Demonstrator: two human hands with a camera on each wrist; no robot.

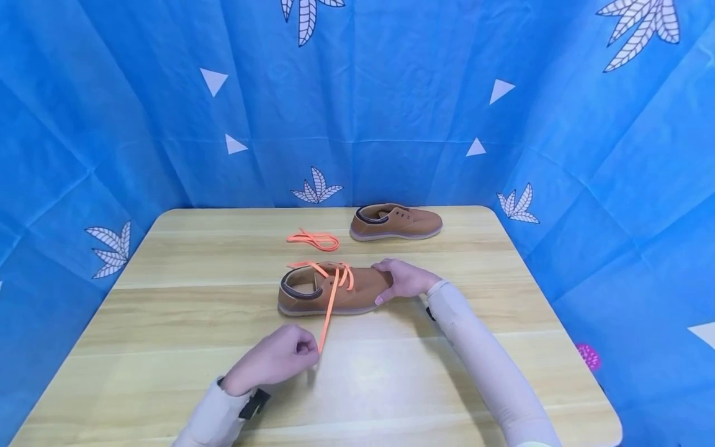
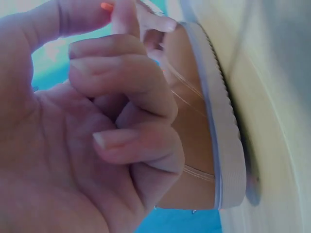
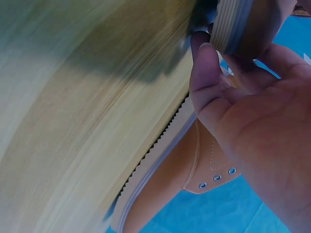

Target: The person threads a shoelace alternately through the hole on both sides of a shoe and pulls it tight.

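A brown shoe point(image 1: 365, 292) stands upright mid-table, its toe to the right, with an orange shoelace point(image 1: 331, 307) threaded through its eyelets. My left hand point(image 1: 279, 354), in front of the shoe, pinches one end of that lace between thumb and index finger; the lace runs straight from the eyelets to the fingertips. In the left wrist view the lace tip point(image 2: 107, 6) pokes out of the pinch and the other fingers are curled. My right hand point(image 1: 406, 279) grips the shoe's toe, thumb on the near side and fingers over the far side. The lace's other end lies loose across the shoe's opening.
Behind stands a second brown shoe point(image 1: 399, 223) with no lace in its eyelets. A folded orange lace point(image 1: 315, 240) lies to its left. Blue patterned cloth point(image 1: 357, 112) hangs around the wooden table point(image 1: 184, 310).
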